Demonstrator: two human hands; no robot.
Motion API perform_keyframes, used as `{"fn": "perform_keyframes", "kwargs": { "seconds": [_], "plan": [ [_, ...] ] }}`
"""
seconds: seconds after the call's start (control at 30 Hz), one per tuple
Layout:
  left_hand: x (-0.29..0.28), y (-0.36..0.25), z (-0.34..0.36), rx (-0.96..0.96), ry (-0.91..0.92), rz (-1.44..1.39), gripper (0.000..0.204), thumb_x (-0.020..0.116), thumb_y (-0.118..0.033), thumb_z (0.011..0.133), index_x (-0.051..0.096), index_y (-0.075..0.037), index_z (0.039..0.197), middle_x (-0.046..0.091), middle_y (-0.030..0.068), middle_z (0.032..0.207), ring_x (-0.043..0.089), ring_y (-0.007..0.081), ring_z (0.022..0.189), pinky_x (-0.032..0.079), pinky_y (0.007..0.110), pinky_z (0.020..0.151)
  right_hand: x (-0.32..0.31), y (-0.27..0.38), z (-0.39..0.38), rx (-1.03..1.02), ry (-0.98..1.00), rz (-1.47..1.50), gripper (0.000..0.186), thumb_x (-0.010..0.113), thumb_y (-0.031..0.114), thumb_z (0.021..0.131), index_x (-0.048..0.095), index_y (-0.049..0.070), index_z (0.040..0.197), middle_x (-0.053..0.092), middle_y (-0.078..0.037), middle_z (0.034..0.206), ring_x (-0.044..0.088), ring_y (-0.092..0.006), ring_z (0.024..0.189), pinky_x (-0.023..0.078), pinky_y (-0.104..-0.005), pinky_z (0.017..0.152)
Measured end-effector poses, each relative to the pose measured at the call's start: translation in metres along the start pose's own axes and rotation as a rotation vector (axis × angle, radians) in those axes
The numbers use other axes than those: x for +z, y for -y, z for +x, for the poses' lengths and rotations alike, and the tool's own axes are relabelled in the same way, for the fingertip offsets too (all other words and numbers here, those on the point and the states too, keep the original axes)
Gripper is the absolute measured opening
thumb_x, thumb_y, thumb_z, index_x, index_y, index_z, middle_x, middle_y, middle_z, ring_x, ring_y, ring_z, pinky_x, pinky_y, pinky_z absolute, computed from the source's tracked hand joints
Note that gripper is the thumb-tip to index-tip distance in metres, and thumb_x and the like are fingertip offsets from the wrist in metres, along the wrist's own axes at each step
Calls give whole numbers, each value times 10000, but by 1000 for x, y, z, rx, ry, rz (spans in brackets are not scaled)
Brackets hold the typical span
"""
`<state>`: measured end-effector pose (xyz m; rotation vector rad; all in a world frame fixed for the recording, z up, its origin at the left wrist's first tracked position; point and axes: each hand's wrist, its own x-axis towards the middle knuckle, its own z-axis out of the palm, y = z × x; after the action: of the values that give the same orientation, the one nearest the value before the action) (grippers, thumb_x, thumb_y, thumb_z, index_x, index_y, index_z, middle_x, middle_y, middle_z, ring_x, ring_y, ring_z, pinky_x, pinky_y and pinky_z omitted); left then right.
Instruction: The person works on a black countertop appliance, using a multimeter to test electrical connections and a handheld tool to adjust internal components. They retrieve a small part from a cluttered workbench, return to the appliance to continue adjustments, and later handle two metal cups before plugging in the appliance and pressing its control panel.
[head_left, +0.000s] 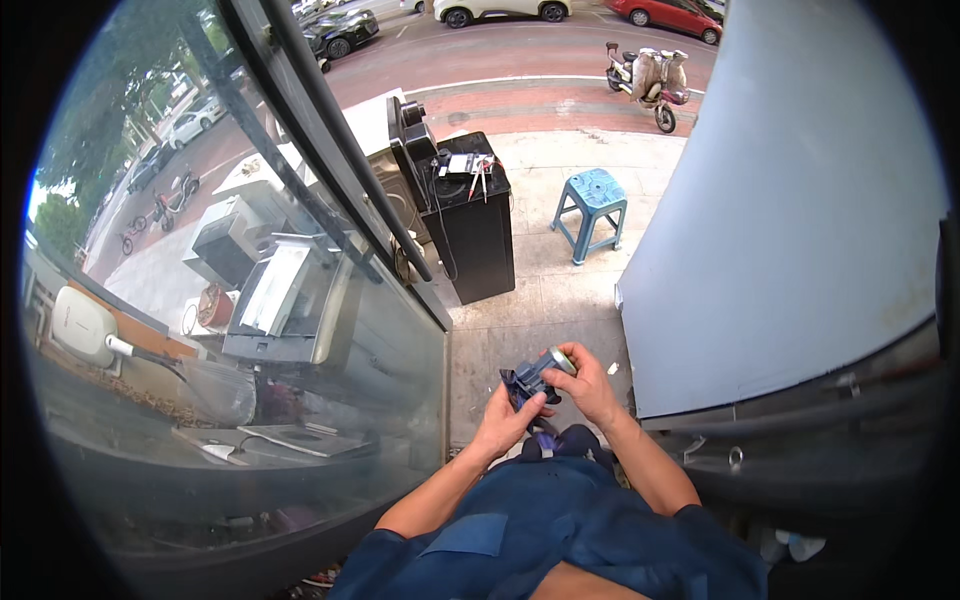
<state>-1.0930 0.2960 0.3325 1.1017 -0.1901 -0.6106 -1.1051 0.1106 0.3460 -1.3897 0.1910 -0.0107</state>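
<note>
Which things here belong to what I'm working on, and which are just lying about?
In the job:
grey part with a rounded end, held between left hand and right hand

Apparently just about:
blue stool
black cabinet
slim tools on the cabinet (use unclear)
loaded scooter outside

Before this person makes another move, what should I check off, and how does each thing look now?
1. Left hand steadying the grey gadget: ok, fingers against it.
2. Right hand gripping: ok, around its round end.
3. Gadget's small details: cannot tell, partly covered by fingers.
4. Blue stool upright: ok, standing ahead.
5. Slim tools in hand: not ok, lying on the black cabinet.
</note>
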Motion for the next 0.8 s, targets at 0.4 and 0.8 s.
{"fn": "perform_keyframes", "kwargs": {
  "seconds": [0.4, 0.8],
  "plan": [
    [-37, 9, 284, 85, -408, -4, 318, 622, -72, 1028, 517, 42, 1306, 688, 152, 1197, 732, 217, 999, 665, 358, 776, -114, -31, 327, 200, 466, -154, 602, 828, 254, 889, 532, -25, 1333, 674, -116, 1170, 632, -172, 1093, 513, -321, 942],
    [-81, -31, 499, 262, -1179, 529, 218, 775, -95, 859, 649, 17, 997, 735, 95, 757, 722, 184, 701, 556, 356, 624, -89, -52, 758, -972, 803, -1300, 93, 662, 149, 827, 710, 87, 875, 681, -86, 920, 676, -266, 905, 572, -399, 763]
  ]
}}
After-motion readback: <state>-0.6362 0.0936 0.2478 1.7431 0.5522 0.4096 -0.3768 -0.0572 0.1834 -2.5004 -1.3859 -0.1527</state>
